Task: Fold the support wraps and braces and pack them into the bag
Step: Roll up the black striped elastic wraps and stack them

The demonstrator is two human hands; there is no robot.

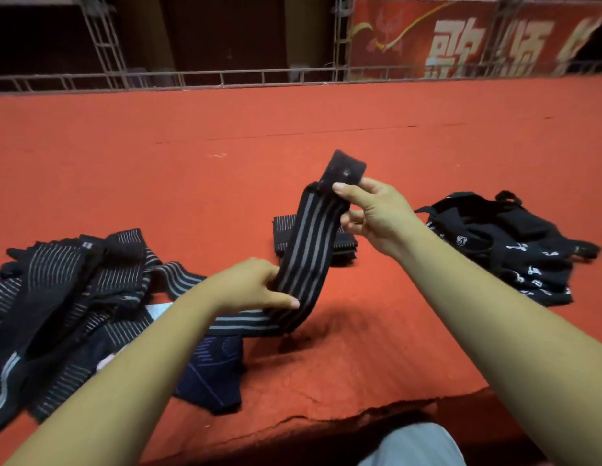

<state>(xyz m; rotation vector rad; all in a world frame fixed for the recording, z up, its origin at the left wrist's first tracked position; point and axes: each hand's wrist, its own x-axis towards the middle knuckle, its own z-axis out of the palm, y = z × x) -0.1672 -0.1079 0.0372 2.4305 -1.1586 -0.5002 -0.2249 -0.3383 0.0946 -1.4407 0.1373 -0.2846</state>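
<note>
A long black support wrap with grey stripes [309,250] is stretched up off the red surface between my hands. My right hand [373,213] pinches its upper end, just below the plain black fastening tab. My left hand [252,287] grips the wrap lower down, where it bends and trails away to the left. Behind the wrap lies a small stack of folded striped wraps [343,245]. A black bag with white prints [508,250] lies open to the right.
A loose heap of black striped wraps and braces [74,297] covers the left side, with a dark blue brace [212,375] at its near edge. The red carpeted platform [326,129] ends in a ragged front edge near my knee. A metal truss railing stands far behind.
</note>
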